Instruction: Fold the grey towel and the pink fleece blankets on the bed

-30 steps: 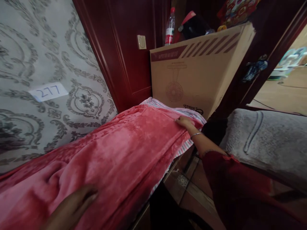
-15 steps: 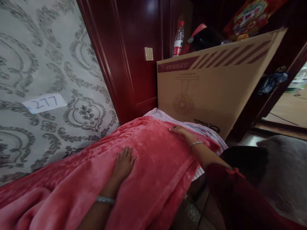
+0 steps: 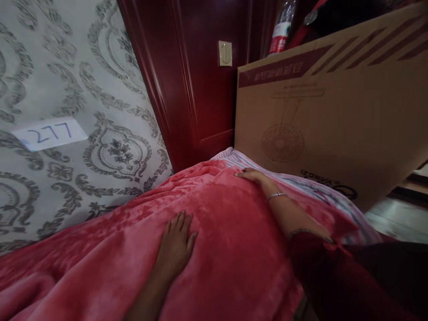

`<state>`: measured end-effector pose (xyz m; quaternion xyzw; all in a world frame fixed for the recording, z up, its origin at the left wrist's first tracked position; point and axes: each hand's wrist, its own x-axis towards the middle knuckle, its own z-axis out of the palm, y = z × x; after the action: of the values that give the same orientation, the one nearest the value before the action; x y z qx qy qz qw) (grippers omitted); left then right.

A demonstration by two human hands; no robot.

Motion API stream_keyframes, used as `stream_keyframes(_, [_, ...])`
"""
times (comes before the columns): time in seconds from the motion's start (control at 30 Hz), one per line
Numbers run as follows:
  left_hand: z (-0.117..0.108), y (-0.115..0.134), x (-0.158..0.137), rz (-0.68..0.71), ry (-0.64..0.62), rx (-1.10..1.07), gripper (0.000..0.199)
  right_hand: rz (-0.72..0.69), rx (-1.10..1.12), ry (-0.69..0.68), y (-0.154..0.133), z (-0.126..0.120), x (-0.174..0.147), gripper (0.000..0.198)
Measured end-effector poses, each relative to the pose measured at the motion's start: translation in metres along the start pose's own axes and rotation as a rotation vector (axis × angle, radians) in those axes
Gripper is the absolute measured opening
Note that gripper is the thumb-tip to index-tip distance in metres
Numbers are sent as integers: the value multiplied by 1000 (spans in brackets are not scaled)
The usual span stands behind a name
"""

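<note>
A plush red-pink blanket (image 3: 220,232) spreads across most of the lower view, with soft folds at the left. My left hand (image 3: 175,243) lies flat on its middle, fingers stretched out and a little apart. Farther forward and to the right, my right hand (image 3: 252,175) rests on the blanket near its far edge, fingers extended and holding nothing that I can see. Beneath the blanket's far and right edge shows a striped sheet (image 3: 294,180), pale with pink and grey-blue lines.
A large cardboard box (image 3: 331,129) stands just behind the bed's far end, with a plastic bottle (image 3: 281,33) behind its top edge. Left of it is a dark red wooden panel (image 3: 207,102) with a switch (image 3: 225,53). A paper marked 277 (image 3: 50,133) is on the patterned wall (image 3: 117,151).
The view has moved closer to the box and blanket. Both hands stay on the blanket in nearly the same places, the right still near the far edge.
</note>
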<state>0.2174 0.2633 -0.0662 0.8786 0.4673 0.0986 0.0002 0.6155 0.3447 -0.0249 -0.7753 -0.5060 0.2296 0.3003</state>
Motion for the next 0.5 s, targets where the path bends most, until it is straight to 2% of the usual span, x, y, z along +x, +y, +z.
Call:
stream_keyframes(0.13, [1, -1, -1, -13, -11, -20, 57, -28, 72, -88, 9, 9, -2, 48])
stream_keyframes(0.23, [3, -2, -1, -12, 0, -20, 57, -113, 257, -87, 13, 18, -9, 53])
stream_keyframes(0.37, [7, -5, -2, 4, 29, -29, 56, -305, 490, 34, 15, 19, -11, 60])
stream_keyframes(0.43, [9, -7, -2, 11, 40, -38, 55, -390, 442, 144, 16, 20, -7, 58])
stream_keyframes(0.5, [9, -8, -2, 18, 51, -47, 55, -358, 294, 230, 19, 23, -3, 58])
